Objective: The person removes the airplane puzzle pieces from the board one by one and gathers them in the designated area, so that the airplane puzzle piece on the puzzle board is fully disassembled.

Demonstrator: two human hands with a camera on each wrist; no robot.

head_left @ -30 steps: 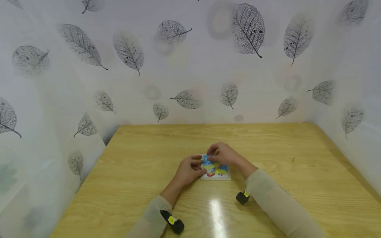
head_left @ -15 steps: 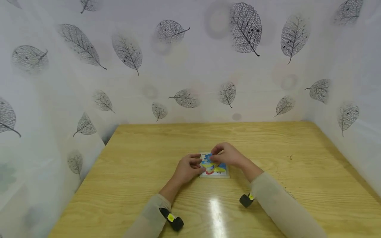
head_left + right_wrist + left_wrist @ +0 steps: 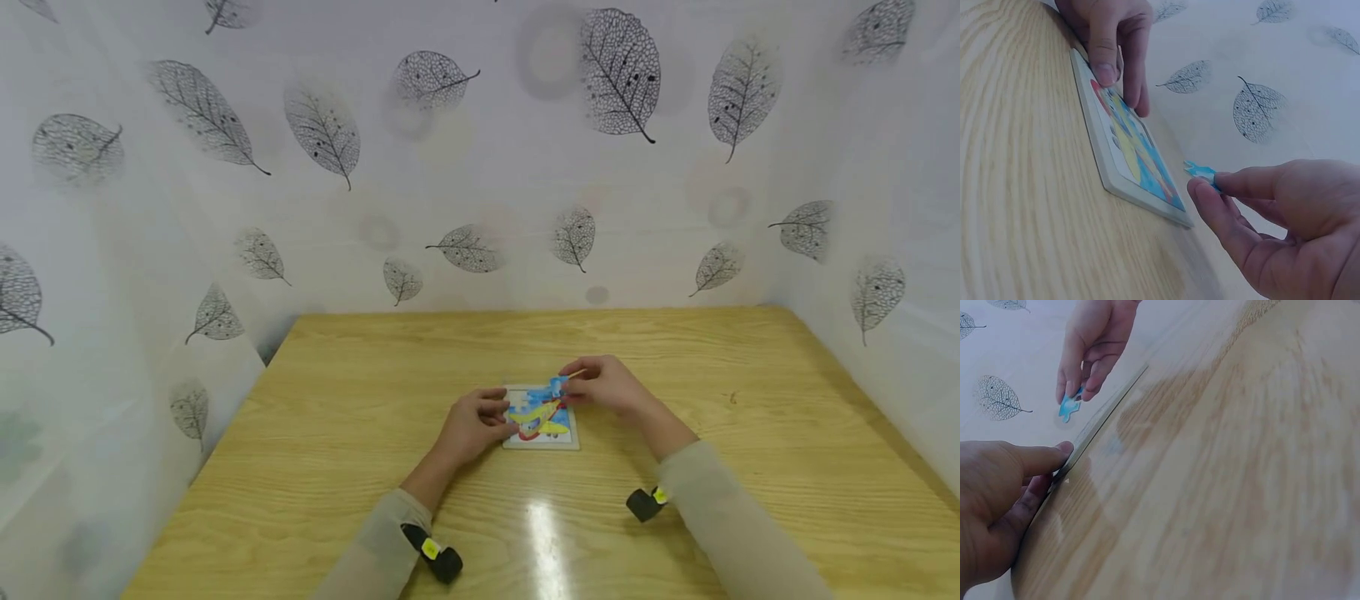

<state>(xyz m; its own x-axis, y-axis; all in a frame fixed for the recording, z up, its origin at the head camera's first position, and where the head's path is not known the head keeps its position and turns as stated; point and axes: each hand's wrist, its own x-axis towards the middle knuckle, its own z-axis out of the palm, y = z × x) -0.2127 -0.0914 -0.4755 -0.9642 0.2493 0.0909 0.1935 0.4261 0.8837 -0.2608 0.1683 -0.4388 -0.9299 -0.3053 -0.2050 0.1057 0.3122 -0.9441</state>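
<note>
In the head view, a square puzzle board (image 3: 540, 445) with a yellow aeroplane picture lies flat on the wooden surface (image 3: 360, 375); the left hand (image 3: 472, 429) holds it along its left edge, fingers curved and set apart from the thumb, while the right hand (image 3: 611, 385) pinches a small blue piece (image 3: 557, 386) above its far right corner. In the left wrist view, left fingertips meet the board's edge, and beyond them the blue piece hangs from the other hand's fingers. In the right wrist view, the piece sits between right thumb and fingers, apart from the board; the left thumb rests on the picture.
</note>
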